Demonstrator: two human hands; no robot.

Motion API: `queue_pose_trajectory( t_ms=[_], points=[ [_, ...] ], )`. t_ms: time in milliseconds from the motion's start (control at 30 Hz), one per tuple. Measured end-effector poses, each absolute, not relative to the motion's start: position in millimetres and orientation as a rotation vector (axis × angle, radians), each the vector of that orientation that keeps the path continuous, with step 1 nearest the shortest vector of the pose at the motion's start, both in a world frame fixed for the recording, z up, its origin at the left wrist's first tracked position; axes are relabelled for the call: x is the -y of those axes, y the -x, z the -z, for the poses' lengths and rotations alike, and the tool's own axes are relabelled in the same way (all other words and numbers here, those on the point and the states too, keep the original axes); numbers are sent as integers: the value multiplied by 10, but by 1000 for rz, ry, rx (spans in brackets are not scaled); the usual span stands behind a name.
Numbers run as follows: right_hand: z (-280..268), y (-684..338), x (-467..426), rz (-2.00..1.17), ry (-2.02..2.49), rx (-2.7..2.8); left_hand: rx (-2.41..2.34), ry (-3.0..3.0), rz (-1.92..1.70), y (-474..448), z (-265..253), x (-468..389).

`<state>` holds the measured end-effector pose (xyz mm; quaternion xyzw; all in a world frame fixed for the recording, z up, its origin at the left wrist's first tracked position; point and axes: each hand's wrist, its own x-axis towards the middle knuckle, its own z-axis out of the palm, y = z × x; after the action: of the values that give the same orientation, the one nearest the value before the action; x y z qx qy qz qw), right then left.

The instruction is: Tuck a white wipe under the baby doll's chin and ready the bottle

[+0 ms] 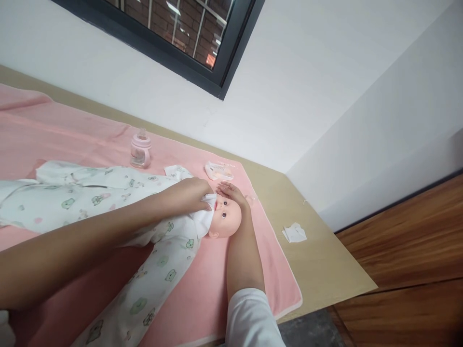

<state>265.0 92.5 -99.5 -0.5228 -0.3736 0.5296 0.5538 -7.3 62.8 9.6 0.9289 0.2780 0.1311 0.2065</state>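
A baby doll [231, 219] lies on its back, dressed in a white onesie [108, 185] printed with green and pink animals. My left hand [191, 195] is closed on a white cloth [209, 198], pressed at the doll's mouth and chin. Whether this cloth is separate from the white piece around the doll's neck, I cannot tell. Beside the far side of the doll's head is my right hand [231, 193], its fingers stretched out and holding nothing I can see. My right forearm passes behind the top of the head.
A pink baby bottle [140, 150] stands on the pink blanket [213, 279] beyond the doll. Near it lies a clear plastic packet [219, 171]. A crumpled white tissue [294, 233] rests on the wooden table [318, 265]. A wall and a dark-framed window [220, 82] border the far side.
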Motion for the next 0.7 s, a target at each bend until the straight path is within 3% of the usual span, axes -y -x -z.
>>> queue_pose_trajectory(
  t_ms=[700],
  points=[
    [998,-2648,-901,-1222,1225,860,-786,-2648,-421,97,-91,-670]
  ],
)
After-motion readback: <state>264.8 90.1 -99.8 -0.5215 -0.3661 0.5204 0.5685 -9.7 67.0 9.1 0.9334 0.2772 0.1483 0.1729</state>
